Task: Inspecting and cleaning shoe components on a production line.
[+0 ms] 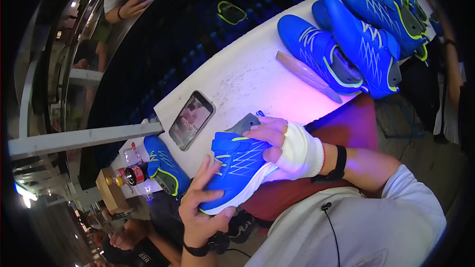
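Observation:
A blue sneaker (240, 165) with a white sole, pale laces and a crisscross pattern is held between my two hands, tilted on its side at the table's near edge. My left hand (202, 200) wraps around its toe end, thumb at the sole and fingers over the upper. At the heel end, my right hand (292, 146), in a white fingerless glove, grips the collar and side. A grey insert (244, 125), perhaps a shoe last, sticks out of the opening. Just beyond the sneaker, a smartphone (192, 119) with a lit screen lies on the white table (242, 76).
Several blue shoe uppers (363, 44) crowd the table's right end, beside a long brownish strip (309, 76). Another blue upper (166, 165) sits at left, near a dark drink bottle (135, 173) and cardboard box (111, 190). A grey metal bar (84, 138) meets the table. Other people are nearby.

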Motion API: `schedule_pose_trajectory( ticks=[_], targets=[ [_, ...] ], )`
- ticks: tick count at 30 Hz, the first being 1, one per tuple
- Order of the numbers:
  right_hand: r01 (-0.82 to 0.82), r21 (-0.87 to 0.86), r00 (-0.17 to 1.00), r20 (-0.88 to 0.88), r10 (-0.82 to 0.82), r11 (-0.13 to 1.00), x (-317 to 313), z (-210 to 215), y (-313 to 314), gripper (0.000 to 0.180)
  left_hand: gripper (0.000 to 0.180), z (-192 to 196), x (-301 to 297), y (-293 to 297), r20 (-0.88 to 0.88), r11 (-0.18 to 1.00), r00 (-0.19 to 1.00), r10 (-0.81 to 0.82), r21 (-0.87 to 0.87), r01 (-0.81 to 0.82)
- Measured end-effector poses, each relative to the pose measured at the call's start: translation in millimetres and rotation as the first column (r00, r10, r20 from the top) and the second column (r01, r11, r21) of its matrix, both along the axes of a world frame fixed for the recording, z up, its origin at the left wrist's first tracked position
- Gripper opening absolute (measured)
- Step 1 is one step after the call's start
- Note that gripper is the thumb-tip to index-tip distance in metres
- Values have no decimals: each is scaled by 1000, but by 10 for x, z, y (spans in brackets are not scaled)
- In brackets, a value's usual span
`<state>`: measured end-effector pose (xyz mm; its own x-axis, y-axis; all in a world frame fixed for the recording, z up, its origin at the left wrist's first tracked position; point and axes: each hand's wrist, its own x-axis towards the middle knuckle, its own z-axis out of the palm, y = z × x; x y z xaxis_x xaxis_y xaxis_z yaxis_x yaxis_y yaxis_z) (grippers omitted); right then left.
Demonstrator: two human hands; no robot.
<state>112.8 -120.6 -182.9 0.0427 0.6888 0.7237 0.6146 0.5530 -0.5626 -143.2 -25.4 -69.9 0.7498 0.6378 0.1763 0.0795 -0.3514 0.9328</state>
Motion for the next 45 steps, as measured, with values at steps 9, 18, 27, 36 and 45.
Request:
schedule_pose_trajectory(
  ticks=[9,18,27,36,45],
  targets=[
    [92,28,985,144,-95,995,-257,-53,32,28,97,170,334,-38,-767,976,614,187,215,-30],
    [71,-231,988,-118,-100,970,-91,-20,-236,49,85,729,311,176,-591,979,791,-156,16,205],
    [-121,-323,992,-69,105,939,496,1247,-598,62,72,-701,930,-789,43,916,995,88,389,-97],
    [-102,-306,988,-145,59,947,459,1181,-600,72,41,-718,1124,-822,322,977,936,143,105,-186],
    [-183,-280,956,-273,104,942,418,1124,-603,65,45,-502,1140,-721,410,988,910,67,102,-118]
  ],
)
